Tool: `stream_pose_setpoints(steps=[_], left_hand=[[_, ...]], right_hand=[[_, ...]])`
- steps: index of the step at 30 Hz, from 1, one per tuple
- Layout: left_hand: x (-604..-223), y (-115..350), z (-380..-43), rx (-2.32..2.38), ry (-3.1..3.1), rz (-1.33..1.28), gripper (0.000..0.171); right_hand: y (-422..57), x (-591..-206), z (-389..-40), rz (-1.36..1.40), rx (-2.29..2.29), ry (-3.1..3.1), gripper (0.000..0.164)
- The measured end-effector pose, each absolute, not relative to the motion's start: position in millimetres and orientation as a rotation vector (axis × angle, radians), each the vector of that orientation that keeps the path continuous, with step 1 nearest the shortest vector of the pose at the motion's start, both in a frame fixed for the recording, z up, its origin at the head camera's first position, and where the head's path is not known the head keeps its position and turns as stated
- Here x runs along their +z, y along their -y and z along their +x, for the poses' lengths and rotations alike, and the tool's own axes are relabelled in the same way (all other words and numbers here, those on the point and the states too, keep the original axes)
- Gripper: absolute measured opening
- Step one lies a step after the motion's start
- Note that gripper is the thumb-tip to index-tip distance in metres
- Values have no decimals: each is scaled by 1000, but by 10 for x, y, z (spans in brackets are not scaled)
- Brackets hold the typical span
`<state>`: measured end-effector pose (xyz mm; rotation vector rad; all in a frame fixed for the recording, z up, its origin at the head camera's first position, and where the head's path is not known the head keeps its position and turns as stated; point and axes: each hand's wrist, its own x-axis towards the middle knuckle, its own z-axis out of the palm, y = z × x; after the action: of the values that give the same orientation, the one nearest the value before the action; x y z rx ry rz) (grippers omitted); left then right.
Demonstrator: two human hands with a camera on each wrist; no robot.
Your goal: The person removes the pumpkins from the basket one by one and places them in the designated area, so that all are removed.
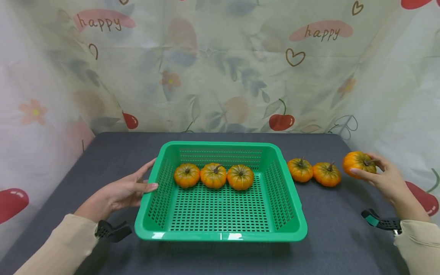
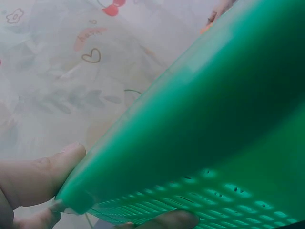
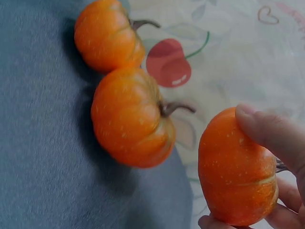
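Note:
My left hand (image 1: 125, 191) grips the left rim of a green plastic basket (image 1: 220, 236), thumb over the edge and fingers against the slotted outer wall (image 2: 214, 198). Inside it, three small orange pumpkins, a left one (image 1: 186, 175), a middle one (image 1: 213, 176) and a right one (image 1: 240, 177), sit in a row toward the back. Over at the right, my right hand (image 1: 390, 177) holds another pumpkin (image 1: 357, 162) between thumb and fingers, its stem turned toward the palm (image 3: 238, 171). Two more pumpkins, one (image 1: 300, 170) beside the basket and one (image 1: 327, 174) nearer the hand, stand side by side on the table.
A dark grey tabletop (image 1: 120, 152) lies under everything. Patterned cloth (image 1: 220, 76) hangs behind it and along both sides. Black straps, one on the left wrist (image 1: 111, 231) and one on the right wrist (image 1: 379, 221), stick out near the hands.

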<state>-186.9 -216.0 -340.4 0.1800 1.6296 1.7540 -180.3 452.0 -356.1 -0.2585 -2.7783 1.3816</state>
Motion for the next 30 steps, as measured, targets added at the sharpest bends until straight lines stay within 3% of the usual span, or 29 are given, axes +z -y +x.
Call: stream_pose_setpoints(steps=[30], left_hand=[[-3402, 2157, -1869, 1756, -1630, 170, 93]], right_hand=[[-4718, -3838, -1903, -331, 1239, 3004, 94]])
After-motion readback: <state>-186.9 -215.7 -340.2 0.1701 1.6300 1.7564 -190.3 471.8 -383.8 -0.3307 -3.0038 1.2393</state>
